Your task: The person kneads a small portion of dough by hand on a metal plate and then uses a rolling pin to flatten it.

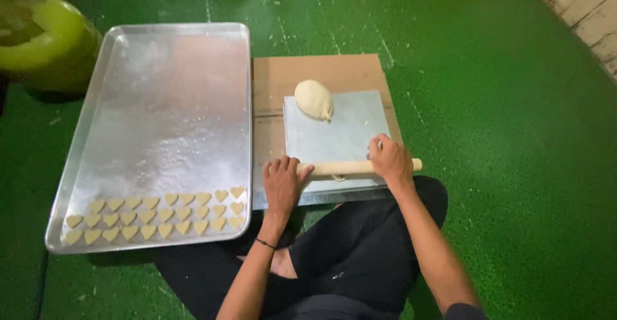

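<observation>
Two hands of mine rest on a wooden rolling pin [360, 167] that lies crosswise on the near part of a flat metal work board [340, 137]. My left hand [283, 182] lies palm down on the pin's left end, fingers spread a little and pointing away from me, pressing on the wood rather than closing round it. My right hand [390, 159] sits on the pin toward its right end, fingers curled over the top of it; whether they wrap fully round I cannot tell. A short stub of the pin sticks out past that hand, beyond the board's right edge. Under the middle of the pin a thin bit of pale dough just shows.

At the far left part of the board sits a smooth oval lump of dough [313, 99], well apart from the pin. The board itself lies on a sheet of brown cardboard [321, 69], which lies on the green floor [501, 101]. Just beside the cardboard, to my left, is a large shallow metal baking tray [160, 114]; along its near edge lie three neat rows of small heart-shaped dough pieces [157, 216]. Beyond the tray's far left corner stands a rounded yellow-green container [48, 43]. I sit cross-legged in dark trousers, my knees just below the board.
</observation>
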